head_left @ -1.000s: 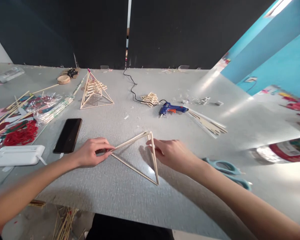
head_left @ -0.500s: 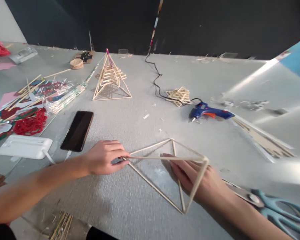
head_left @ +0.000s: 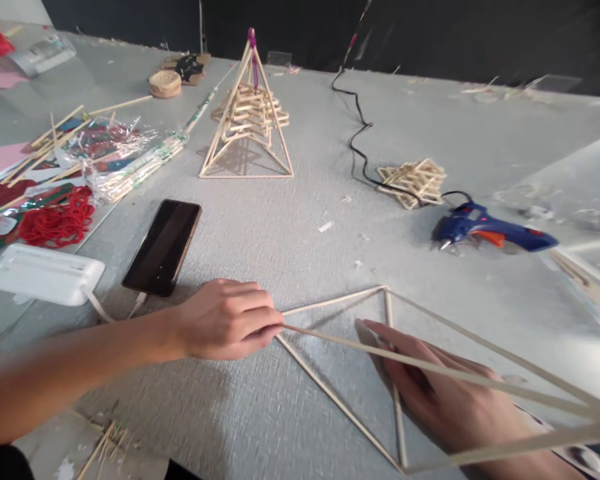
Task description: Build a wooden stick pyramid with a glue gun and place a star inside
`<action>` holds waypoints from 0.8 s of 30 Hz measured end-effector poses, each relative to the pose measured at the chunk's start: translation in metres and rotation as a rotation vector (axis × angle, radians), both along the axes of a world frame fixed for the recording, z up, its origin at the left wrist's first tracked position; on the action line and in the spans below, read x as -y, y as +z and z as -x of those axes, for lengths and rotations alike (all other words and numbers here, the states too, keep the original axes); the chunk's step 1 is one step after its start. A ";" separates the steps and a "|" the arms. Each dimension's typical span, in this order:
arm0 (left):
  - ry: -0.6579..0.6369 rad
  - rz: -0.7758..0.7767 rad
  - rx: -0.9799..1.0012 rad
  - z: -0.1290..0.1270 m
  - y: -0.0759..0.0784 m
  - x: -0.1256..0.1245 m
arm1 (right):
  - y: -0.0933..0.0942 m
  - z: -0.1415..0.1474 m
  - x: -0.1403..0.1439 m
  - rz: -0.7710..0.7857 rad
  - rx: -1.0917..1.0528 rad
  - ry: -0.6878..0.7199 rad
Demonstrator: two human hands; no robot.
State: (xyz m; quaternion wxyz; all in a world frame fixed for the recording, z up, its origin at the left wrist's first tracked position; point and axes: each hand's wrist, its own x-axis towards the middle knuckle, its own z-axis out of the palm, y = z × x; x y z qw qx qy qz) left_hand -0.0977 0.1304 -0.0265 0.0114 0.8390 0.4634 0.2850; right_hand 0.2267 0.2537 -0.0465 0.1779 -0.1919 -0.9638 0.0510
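Left fingers [head_left: 260, 323] pinched on stick frame [head_left: 340, 400] corner — right fingers [head_left: 380, 331] flat, open inside it.

A grey, finely textured worktop [head_left: 290, 413] fills nearly the whole view. Behind its far edge stands a dark, almost black wall [head_left: 480, 33] made of panels, with a narrow gap [head_left: 363, 13] between two of them. At the far left end of that wall a small pale patch of wall [head_left: 15, 8] shows. Bright light glares off the worktop's right side, well right of the gap.
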 end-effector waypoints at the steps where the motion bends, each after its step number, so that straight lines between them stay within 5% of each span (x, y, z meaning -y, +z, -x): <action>1: 0.005 0.000 -0.004 0.000 0.000 0.000 | 0.001 0.001 0.000 0.004 0.004 0.001; 24: 0.027 -0.008 -0.039 0.001 0.000 0.005 | -0.011 -0.013 -0.001 0.148 0.010 -0.034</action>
